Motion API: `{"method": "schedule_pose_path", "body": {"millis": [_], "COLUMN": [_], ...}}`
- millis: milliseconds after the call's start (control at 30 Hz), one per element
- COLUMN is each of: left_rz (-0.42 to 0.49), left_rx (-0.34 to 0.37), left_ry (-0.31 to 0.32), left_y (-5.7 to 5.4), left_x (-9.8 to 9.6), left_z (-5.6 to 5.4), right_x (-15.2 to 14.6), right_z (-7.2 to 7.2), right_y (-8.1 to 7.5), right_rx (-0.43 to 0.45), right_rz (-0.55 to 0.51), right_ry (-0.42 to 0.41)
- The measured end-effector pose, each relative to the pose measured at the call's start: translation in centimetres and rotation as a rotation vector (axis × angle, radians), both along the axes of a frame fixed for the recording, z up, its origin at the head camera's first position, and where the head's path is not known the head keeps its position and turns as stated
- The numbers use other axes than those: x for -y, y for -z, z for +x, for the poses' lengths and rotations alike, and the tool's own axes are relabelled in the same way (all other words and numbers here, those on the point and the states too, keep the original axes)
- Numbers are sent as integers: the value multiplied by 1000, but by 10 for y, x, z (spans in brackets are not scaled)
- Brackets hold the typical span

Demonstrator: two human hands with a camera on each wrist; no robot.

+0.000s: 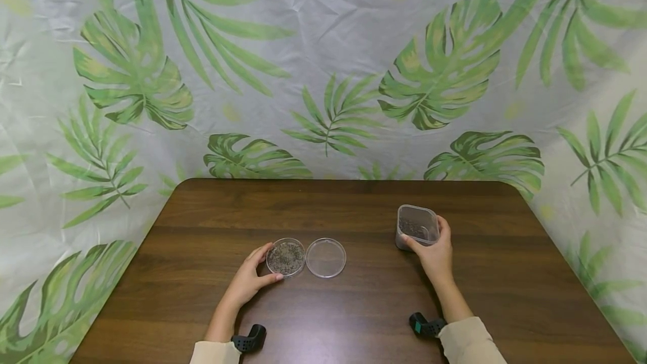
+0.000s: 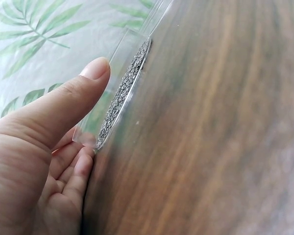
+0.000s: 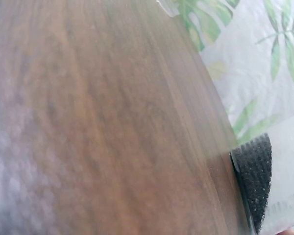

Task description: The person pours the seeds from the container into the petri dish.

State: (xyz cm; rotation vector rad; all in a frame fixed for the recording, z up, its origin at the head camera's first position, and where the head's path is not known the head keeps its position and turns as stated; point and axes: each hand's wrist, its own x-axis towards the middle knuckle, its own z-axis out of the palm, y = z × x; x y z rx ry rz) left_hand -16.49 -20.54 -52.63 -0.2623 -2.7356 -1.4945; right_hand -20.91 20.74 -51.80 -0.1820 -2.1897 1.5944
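A round clear petri dish [image 1: 286, 258] with a layer of dark grey, speckled grains [image 2: 123, 95] lies on the table. My left hand [image 1: 249, 277] holds it from the left, thumb at its near edge and fingertips at its far edge. Right beside that dish is a second shallow clear dish [image 1: 326, 258], with no grains showing in it. Farther right, my right hand [image 1: 436, 251] grips a squarish clear plastic container [image 1: 417, 225] by its near right side. Dark grains [image 3: 255, 178] lie in the bottom of this container, and most of that hand is outside the right wrist view.
All of this is on a brown wood-grain table [image 1: 364, 302] with rounded far corners. A pale cloth [image 1: 343, 32] printed with green leaves hangs behind it and along both sides. Black devices [image 1: 250, 339] are strapped at both wrists.
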Motion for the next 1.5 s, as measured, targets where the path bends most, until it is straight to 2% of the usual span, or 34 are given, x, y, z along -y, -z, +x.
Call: {"method": "schedule_pose_path", "body": {"millis": [400, 667, 967, 1333, 1500], "left_rz": [20, 15, 15, 26, 26], "left_rx": [-8, -10, -9, -1, -4], "left_ry": [5, 8, 7, 2, 3], "left_y": [0, 2, 2, 2, 2], "left_x": [0, 0, 0, 0, 0], "left_z": [0, -1, -1, -1, -1], "right_x": [-1, -2, 8, 7, 11], "right_z": [1, 0, 14, 14, 17], "right_y": [4, 5, -26, -40, -48], "right_rx": [7, -29, -100, -219, -227], "right_rz": [-18, -33, -80, -71, -58], "right_ry": [-11, -25, -43, -46, -66]}}
